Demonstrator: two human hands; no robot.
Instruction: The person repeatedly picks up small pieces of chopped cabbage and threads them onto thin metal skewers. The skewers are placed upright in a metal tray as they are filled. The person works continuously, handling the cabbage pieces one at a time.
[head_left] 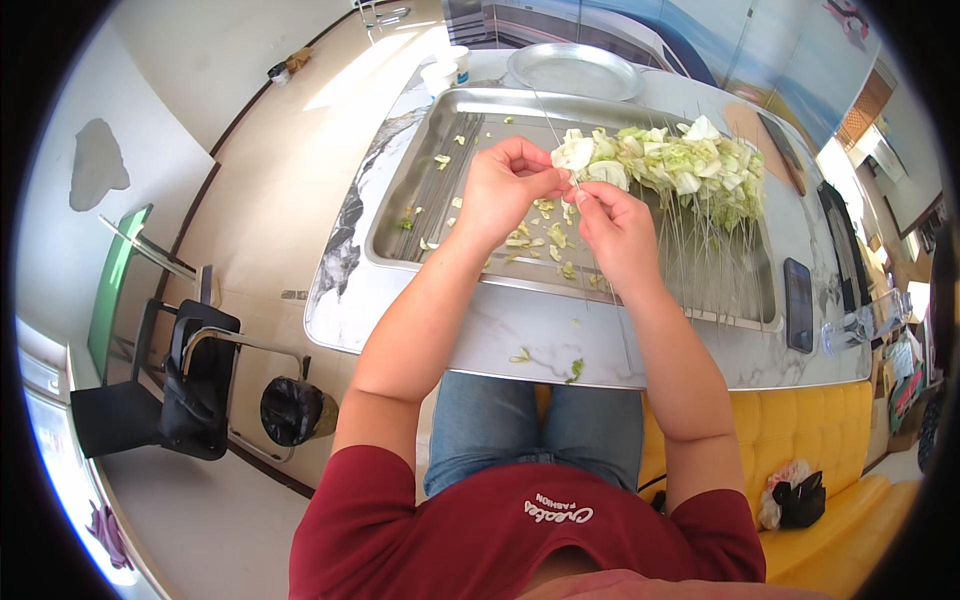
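Over the middle of the metal tray (395, 235), the left hand (500, 190) pinches a pale cabbage piece (572, 152) and the right hand (614, 226) closes its fingertips on a thin skewer (547, 115), beside the leaf-threaded skewers (705, 170) crowding the tray's right half. Along its near edge, a marble-patterned table (345, 312) leaves a narrow strip with green scraps (575, 371); a phone (798, 305) lies by its right edge, and a black chair (197, 395) stands off the table's left edge.

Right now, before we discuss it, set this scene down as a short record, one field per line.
Left hand: fingers pinched at a pale leaf piece
Right hand: fingers closed on a thin stick
Tray: metal; leafy pile with sticks jutting out at right, loose scraps scattered
Table: pale, marbled
Beyond tray: round metal plate
Right of tray: dark phone
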